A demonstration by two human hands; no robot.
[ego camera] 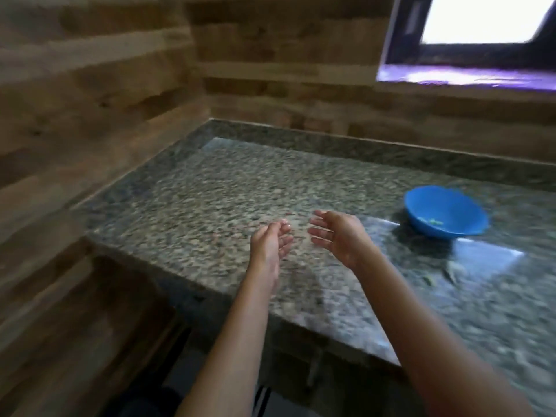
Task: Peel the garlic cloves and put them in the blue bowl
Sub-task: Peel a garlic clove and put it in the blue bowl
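A blue bowl [445, 210] stands on the speckled granite counter [210, 200] at the right, with a few small pale pieces lying in its bottom. My left hand [272, 240] and my right hand [337, 233] hover side by side above the counter's middle, left of the bowl. Both have loosely spread fingers and hold nothing that I can see. The frame is blurred, and I cannot make out any garlic cloves on the counter.
Wood-patterned walls close the counter at the left and back. A window [481, 19] is at the upper right. Small scraps [430, 279] lie on the counter near the front right. The counter's front edge drops away at the lower left.
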